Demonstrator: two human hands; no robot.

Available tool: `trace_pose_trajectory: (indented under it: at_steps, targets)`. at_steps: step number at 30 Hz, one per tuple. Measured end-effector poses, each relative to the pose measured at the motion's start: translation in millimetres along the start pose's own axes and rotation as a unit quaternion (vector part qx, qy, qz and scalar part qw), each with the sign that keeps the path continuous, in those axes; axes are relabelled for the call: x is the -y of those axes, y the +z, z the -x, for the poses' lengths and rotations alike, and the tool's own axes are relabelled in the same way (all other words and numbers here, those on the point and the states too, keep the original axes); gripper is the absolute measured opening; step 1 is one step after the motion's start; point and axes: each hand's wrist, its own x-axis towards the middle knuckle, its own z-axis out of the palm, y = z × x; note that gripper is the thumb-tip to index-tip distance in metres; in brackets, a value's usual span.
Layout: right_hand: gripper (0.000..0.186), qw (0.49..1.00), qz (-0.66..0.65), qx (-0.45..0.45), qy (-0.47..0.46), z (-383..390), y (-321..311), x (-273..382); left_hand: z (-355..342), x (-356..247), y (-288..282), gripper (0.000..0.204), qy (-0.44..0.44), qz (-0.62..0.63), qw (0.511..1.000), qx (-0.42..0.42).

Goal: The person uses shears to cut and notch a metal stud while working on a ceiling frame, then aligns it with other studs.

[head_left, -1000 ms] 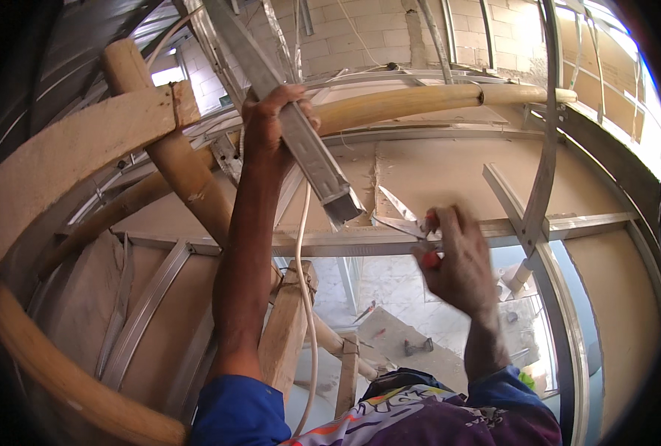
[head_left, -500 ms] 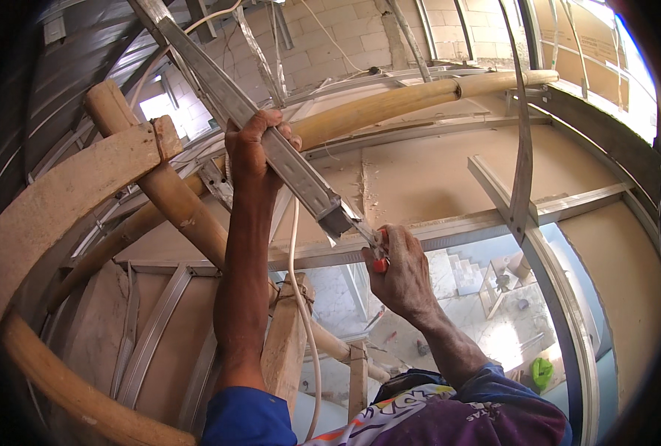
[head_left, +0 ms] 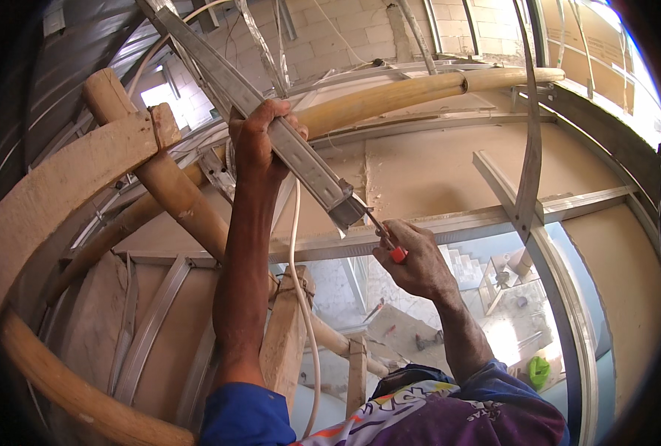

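Observation:
A galvanized metal channel (head_left: 304, 162) slants from the upper left to the centre, and my left hand (head_left: 260, 137) is closed around it a short way above its lower end. My right hand (head_left: 412, 260) grips red-handled metal snips (head_left: 397, 254); their jaws (head_left: 368, 212) are at the channel's cut end, where a bent metal flap shows. My fingers partly hide the handles. A white cable (head_left: 294, 223) hangs just right of my left forearm.
Bamboo poles (head_left: 189, 208) and wooden beams (head_left: 63, 163) cross at the left and behind the channel. Metal frame members (head_left: 553, 275) and boards (head_left: 449, 156) surround an opening below, showing a floor with stairs (head_left: 464, 264). A block wall (head_left: 345, 30) stands at the back.
My right hand and snips have moved up-left to the channel's end, their blades apart earlier and now meeting the metal. The channel end dipped, then rose slightly as the view shifted.

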Motion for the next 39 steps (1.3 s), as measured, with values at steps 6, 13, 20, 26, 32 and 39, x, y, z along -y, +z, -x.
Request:
trace_pose_trajectory:
  at_steps: [6,13,20,26,32,39]
  targets:
    - [0.031,0.999,0.031,-0.037,-0.002,9,5,15,-4,-4,-8,0.025,0.008,-0.010,1.000,0.013]
    - [0.039,0.992,-0.071,0.062,0.082,29,11,15,-1,-12,-3,0.054,-0.018,0.041,0.998,0.054]
    - [0.036,0.993,-0.038,0.005,0.114,26,25,15,-8,-3,-12,0.069,-0.053,0.105,0.986,0.114]
    - [0.036,0.996,-0.025,-0.048,0.070,24,31,13,-8,-2,-18,0.058,-0.066,0.157,0.974,0.147]
    - [0.039,0.994,0.063,-0.089,-0.015,22,34,13,-16,4,-25,0.056,-0.127,0.228,0.920,0.292]
    - [0.042,0.986,0.095,-0.079,-0.115,8,22,-7,-15,12,-20,0.052,-0.172,0.285,0.893,0.301]
